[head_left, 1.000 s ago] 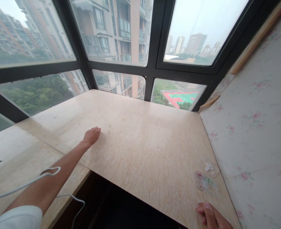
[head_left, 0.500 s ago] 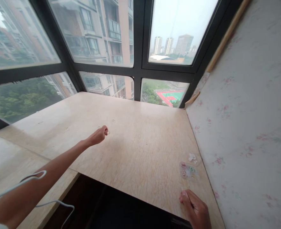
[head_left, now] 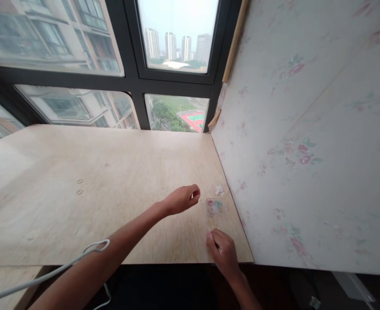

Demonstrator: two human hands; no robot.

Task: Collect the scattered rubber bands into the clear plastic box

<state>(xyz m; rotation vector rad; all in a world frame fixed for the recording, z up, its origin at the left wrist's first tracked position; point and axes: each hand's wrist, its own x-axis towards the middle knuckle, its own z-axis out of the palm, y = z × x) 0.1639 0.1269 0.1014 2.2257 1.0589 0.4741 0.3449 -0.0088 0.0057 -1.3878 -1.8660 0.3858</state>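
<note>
My left hand (head_left: 185, 199) is over the tabletop, just left of a small clear divided box (head_left: 215, 206). Its fingers curl toward the thumb around a small gap, and I see nothing in them. Pink, green and pale rings lie inside the box. Nearer to me, below the box, my right hand (head_left: 222, 250) is closed by the table's front edge; what it holds, if anything, is hidden. Three thin rings lie apart on the table's left part: a far ring (head_left: 106, 165), a middle ring (head_left: 80, 181) and a near ring (head_left: 79, 192).
Small white pieces (head_left: 219, 190) lie behind the box, close to the flowered wall (head_left: 293, 155). The marbled tabletop (head_left: 138, 159) reaches back to dark-framed windows (head_left: 131, 82). A white cable (head_left: 60, 269) crosses my left forearm.
My left hand has left the rings on the table and come right, to beside the box. One ring it was at now lies free. The view has turned right; my right hand stays closed.
</note>
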